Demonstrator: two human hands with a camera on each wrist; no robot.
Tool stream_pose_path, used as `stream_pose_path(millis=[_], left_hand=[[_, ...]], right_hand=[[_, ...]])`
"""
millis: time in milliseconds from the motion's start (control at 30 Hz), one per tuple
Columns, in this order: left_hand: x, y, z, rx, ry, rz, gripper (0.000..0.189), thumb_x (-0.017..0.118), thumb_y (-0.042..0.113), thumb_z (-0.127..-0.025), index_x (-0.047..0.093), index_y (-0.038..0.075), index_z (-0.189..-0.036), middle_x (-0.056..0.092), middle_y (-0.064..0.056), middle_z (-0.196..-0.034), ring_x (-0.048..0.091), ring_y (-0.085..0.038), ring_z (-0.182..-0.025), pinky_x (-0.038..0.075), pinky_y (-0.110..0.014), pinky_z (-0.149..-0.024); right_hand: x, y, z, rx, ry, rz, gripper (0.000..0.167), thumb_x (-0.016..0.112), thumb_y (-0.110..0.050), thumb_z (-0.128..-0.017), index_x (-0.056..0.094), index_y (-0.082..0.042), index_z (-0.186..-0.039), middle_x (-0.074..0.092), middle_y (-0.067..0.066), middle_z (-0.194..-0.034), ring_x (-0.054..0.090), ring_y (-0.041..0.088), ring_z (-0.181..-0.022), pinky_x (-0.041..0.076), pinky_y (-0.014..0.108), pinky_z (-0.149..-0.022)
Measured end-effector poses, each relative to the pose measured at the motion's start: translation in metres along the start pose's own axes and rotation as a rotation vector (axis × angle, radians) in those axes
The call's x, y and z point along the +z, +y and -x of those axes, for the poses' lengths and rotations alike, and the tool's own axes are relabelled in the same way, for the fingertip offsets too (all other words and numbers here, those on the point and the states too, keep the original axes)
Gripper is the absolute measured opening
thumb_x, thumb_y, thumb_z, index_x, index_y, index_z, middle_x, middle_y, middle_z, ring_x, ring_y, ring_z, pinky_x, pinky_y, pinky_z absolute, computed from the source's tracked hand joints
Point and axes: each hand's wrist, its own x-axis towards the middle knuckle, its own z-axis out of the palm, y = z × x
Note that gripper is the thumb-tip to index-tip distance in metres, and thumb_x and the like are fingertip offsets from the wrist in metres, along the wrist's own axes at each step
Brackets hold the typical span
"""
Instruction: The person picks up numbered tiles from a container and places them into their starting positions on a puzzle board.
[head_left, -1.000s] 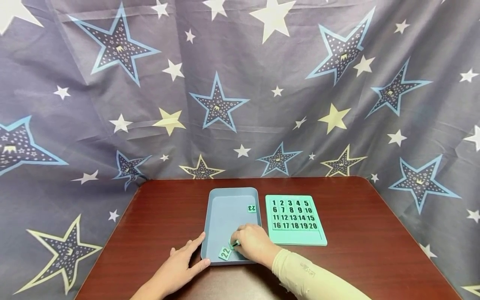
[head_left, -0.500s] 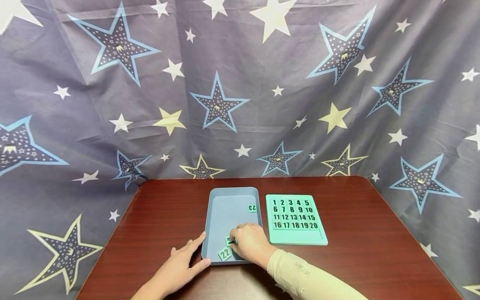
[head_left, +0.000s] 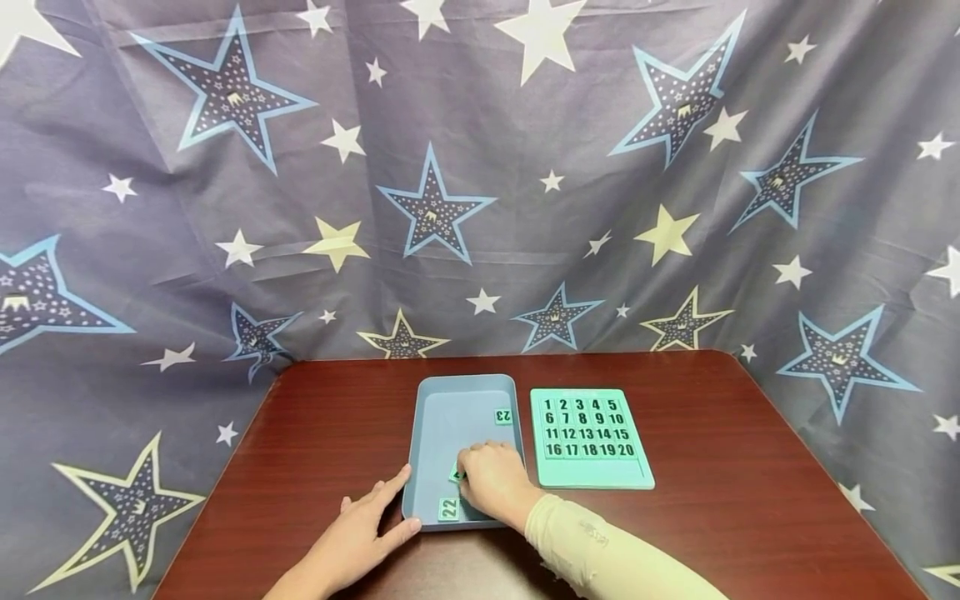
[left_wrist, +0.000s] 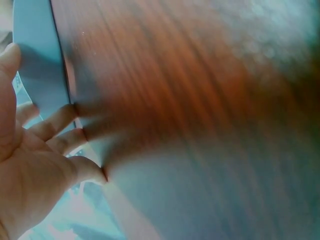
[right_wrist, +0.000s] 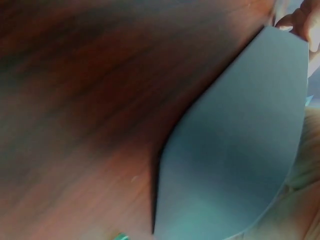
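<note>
In the head view my right hand (head_left: 497,483) reaches into the grey-blue tray (head_left: 450,390), its fingers curled at a small green number tile (head_left: 456,473). That tile is mostly hidden under the fingers and its number cannot be read. Just in front of it, tile 22 (head_left: 448,509) lies sideways on the tray floor. Tile 23 (head_left: 503,416) lies upside down by the tray's right wall. My left hand (head_left: 367,527) has its fingers spread and rests at the tray's near left edge. The left wrist view also shows the left hand (left_wrist: 37,175) beside the tray wall (left_wrist: 40,60).
Right of the tray lies a mint-green number board (head_left: 596,477), filled with tiles 1 to 20 in rows above a bare bottom row. Both stand on a reddish-brown wooden table (head_left: 720,467). A grey curtain with stars (head_left: 480,275) hangs behind.
The right hand has shifted slightly left and away from me, and the half-hidden tile has moved farther up the tray. Tile 22 has turned to lie squarely sideways. The left hand stays put.
</note>
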Motion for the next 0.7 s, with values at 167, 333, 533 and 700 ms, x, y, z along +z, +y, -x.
stream_pose_path(millis=[167, 333, 533, 700], left_hand=[[0.0, 0.0, 0.0, -0.011, -0.012, 0.009, 0.086, 0.069, 0.065, -0.097, 0.038, 0.028, -0.168, 0.053, -0.011, -0.163, 0.044, -0.048, -0.154, 0.019, -0.089, -0.114], [0.004, -0.002, 0.002, -0.018, -0.018, 0.012, 0.086, 0.069, 0.064, -0.097, 0.038, 0.028, -0.168, 0.053, -0.012, -0.163, 0.044, -0.049, -0.153, 0.019, -0.089, -0.114], [0.004, 0.0, 0.0, -0.018, -0.029, 0.018, 0.087, 0.067, 0.067, -0.097, 0.036, 0.029, -0.169, 0.052, -0.009, -0.165, 0.042, -0.046, -0.155, 0.016, -0.088, -0.117], [0.0, -0.002, -0.001, -0.015, -0.03, 0.015, 0.087, 0.066, 0.067, -0.098, 0.034, 0.031, -0.17, 0.05, -0.008, -0.166, 0.041, -0.044, -0.157, 0.014, -0.087, -0.118]], right_hand=[[0.001, 0.006, 0.001, -0.029, -0.018, -0.104, 0.022, 0.088, -0.027, -0.084, 0.078, -0.021, -0.102, 0.079, -0.008, -0.092, 0.073, 0.018, -0.083, 0.057, 0.036, -0.076], [-0.003, 0.011, 0.006, -0.097, -0.008, -0.228, 0.043, 0.089, -0.021, -0.085, 0.072, -0.012, -0.123, 0.081, -0.003, -0.101, 0.076, 0.019, -0.092, 0.061, 0.038, -0.087], [-0.029, 0.045, 0.021, -0.107, 0.039, -0.375, 0.057, 0.086, -0.018, -0.089, 0.062, -0.008, -0.14, 0.08, 0.002, -0.115, 0.075, 0.025, -0.11, 0.058, 0.047, -0.103], [-0.047, 0.099, 0.041, -0.019, 0.145, -0.346, 0.059, 0.089, -0.012, -0.086, 0.063, -0.008, -0.138, 0.081, 0.003, -0.112, 0.076, 0.028, -0.105, 0.061, 0.049, -0.094]])
